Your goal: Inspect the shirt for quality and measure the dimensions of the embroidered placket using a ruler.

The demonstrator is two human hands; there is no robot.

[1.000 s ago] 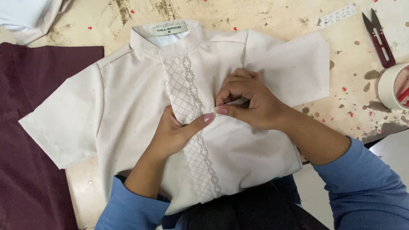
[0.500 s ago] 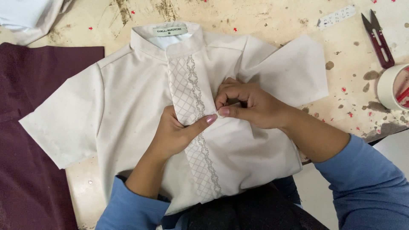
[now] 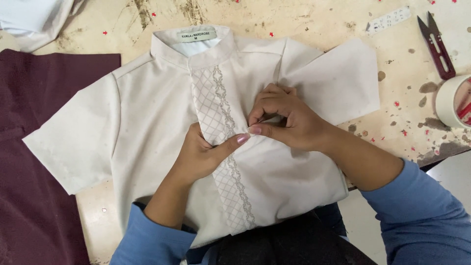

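A small white short-sleeved shirt [image 3: 147, 122] lies flat, front up, collar away from me, with an embroidered lattice strip [image 3: 216, 108] down its middle. My left hand [image 3: 203, 152] rests on that strip at mid-chest, thumb stretched to the right and pinching the cloth. My right hand [image 3: 287, 120] meets it from the right, fingers curled and gripping the shirt's front edge beside the strip. A thin dark thing shows between my right fingers; I cannot tell what it is.
A dark maroon cloth [image 3: 34, 147] covers the left side. Red-handled thread snips [image 3: 436, 44] lie at the top right, near a roll of white tape [image 3: 451, 100] at the right edge. The table [image 3: 319, 24] is stained and speckled. Pale fabric [image 3: 29, 19] sits top left.
My right hand has curled tighter over the shirt front and its fingers have shifted a little; the right sleeve has crept slightly. My left hand stays in place.
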